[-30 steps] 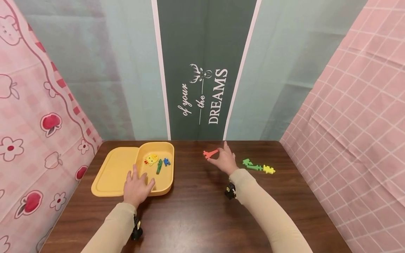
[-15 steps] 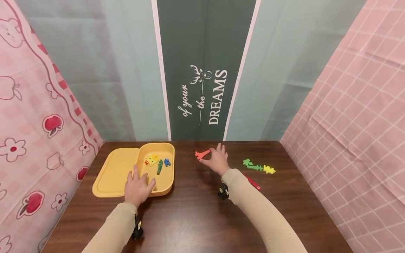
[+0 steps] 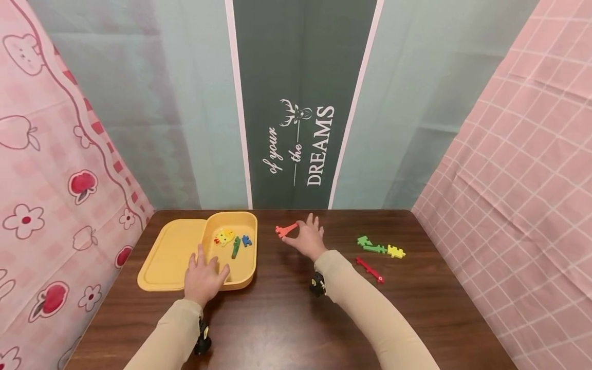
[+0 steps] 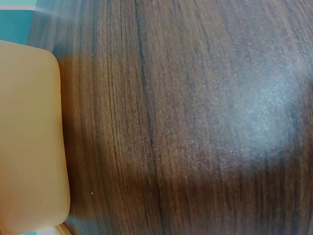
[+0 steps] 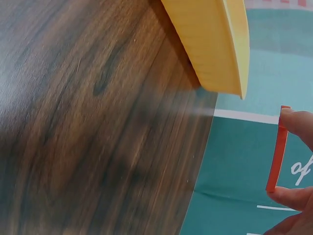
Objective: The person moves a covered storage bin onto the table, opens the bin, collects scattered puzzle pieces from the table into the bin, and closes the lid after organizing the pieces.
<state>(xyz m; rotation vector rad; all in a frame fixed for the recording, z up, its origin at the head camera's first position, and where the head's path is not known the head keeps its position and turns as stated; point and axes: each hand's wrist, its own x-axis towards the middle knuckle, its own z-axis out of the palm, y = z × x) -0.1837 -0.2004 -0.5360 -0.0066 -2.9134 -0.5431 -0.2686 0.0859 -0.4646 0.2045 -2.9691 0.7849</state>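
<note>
My right hand (image 3: 307,241) pinches a coral-red, flat puzzle piece (image 3: 288,230) with knobbed edges between thumb and finger, above the back of the table. In the right wrist view the same piece shows edge-on, a fingertip at each end. My left hand (image 3: 202,277) lies with fingers spread over the near left corner of a yellow box (image 3: 255,257). Inside the box are a yellow animal-face piece (image 3: 224,237), a dark green piece (image 3: 236,247) and a small blue piece (image 3: 246,240). The left wrist view shows the box's outer wall (image 4: 32,137), not the hand.
A yellow lid (image 3: 166,254) lies left of the box. On the table's right are green pieces (image 3: 374,249), a yellow piece (image 3: 395,251) and a red stick-like piece (image 3: 369,270). Behind the brown table (image 3: 277,318) hang fabric curtains (image 3: 291,67).
My right hand has moved left toward the box with the coral-red puzzle piece, uncovering the red stick-like piece on the table. My left hand has stayed at the box.
</note>
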